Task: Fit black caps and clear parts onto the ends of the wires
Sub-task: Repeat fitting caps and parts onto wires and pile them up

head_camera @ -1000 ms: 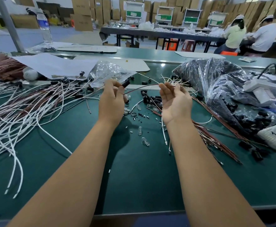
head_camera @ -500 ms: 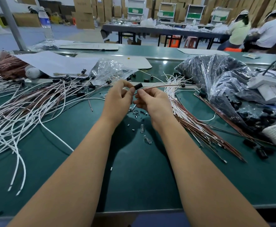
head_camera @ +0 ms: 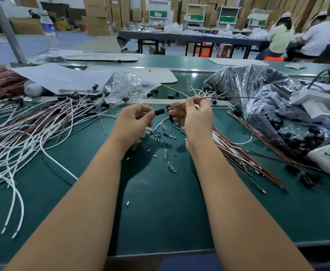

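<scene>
My left hand [head_camera: 134, 122] pinches a small black cap [head_camera: 159, 112] by its fingertips, above the green table [head_camera: 160, 212]. Just to its right, my right hand [head_camera: 194, 117] pinches a thin brown wire [head_camera: 219, 98] that runs off to the right; the wire's end points at the cap, a short gap away. Clear bulb-like parts [head_camera: 171, 166] and tiny black and white bits lie on the table below the hands. A fan of brown and white wires [head_camera: 238, 157] lies under my right forearm.
A big tangle of white and brown wires [head_camera: 23, 133] with black caps covers the left side. A plastic bag of black caps [head_camera: 267, 106] sits at right, a clear bag [head_camera: 127, 85] at the back. White devices [head_camera: 316, 102] stand far right. Two people sit at a far table.
My hands came together from an open, spread pose. The right hand took hold of a brown wire and brought its end toward the cap held by the left hand.
</scene>
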`<state>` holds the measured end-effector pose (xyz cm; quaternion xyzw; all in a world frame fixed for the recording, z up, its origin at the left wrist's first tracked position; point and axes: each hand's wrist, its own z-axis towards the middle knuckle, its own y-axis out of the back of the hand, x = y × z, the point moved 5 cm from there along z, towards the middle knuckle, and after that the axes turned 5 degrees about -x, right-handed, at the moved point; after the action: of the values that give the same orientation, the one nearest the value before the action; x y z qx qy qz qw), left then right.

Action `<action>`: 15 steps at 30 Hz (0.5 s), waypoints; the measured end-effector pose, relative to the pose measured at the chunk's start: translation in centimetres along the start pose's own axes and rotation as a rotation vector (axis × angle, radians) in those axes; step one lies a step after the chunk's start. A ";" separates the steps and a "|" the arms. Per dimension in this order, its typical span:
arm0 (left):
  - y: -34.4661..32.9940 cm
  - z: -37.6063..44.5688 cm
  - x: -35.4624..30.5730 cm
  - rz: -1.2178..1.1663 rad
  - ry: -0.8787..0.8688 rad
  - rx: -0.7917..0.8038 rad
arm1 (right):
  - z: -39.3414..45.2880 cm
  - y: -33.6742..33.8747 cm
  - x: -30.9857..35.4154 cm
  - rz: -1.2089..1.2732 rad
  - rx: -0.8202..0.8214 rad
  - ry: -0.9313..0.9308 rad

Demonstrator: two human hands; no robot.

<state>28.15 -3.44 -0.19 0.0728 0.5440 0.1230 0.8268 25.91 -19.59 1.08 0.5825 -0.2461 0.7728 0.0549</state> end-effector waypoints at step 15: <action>-0.2 -0.4 -1.1 -0.025 -0.039 0.012 | -0.5 -0.7 -0.5 -0.269 0.116 0.045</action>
<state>27.43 -3.92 0.59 0.0733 0.5294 0.1078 0.8383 25.90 -18.72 0.76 0.5947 -0.1195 0.7843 0.1298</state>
